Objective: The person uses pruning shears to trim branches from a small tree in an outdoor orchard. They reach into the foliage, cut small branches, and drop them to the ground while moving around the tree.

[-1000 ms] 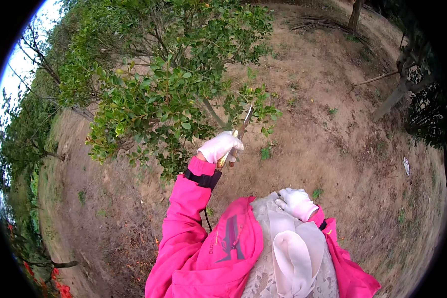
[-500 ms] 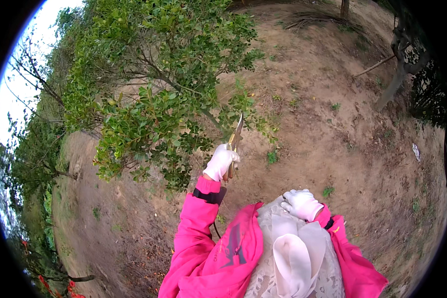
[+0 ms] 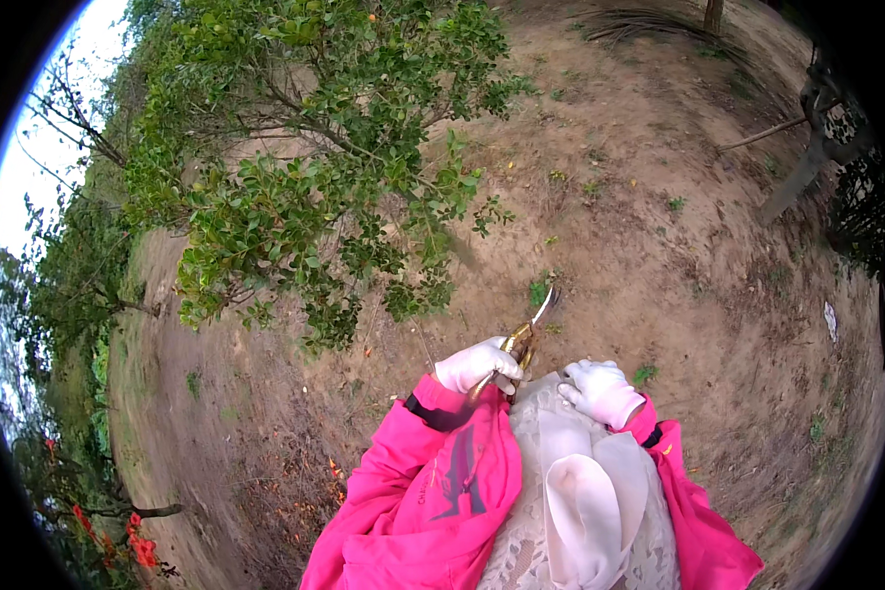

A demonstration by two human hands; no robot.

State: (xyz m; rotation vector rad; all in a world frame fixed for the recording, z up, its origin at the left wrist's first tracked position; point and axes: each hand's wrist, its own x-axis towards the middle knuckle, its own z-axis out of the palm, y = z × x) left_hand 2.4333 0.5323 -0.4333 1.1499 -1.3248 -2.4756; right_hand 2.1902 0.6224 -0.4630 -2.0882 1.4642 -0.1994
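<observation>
- Near the middle of the scene, the left hand (image 3: 480,365), in a white cloth glove, is clamped around a pair of golden metal shears with a curved silvery blade (image 3: 520,339). The shears slant up to the far right, over bare ground.
- Just beyond the blade tip, a small green weed (image 3: 539,291) shows on the brown, sloping earth (image 3: 619,265).
- To the right of the shears, the right hand (image 3: 603,393), also in a white cloth glove, rests with bent fingers at the far edge of a pale lacy garment (image 3: 521,472). Whether it grips the cloth, I cannot tell.
- On the left and far side, a leafy green bush (image 3: 310,211) spreads its branches; its nearest leaves hang beyond the left hand, apart from the shears.
- At the near edge, a bright pink jacket (image 3: 428,487) hangs open around the lacy garment, with a large loop of whitish fabric (image 3: 585,506) down the front. Around the left wrist runs a black strap (image 3: 435,415).
- Far right, a grey tree trunk (image 3: 795,182) leans beside dark foliage, with a white scrap (image 3: 831,322) on the earth nearer.
- Near left, at the rim, are red flowers (image 3: 142,544).
</observation>
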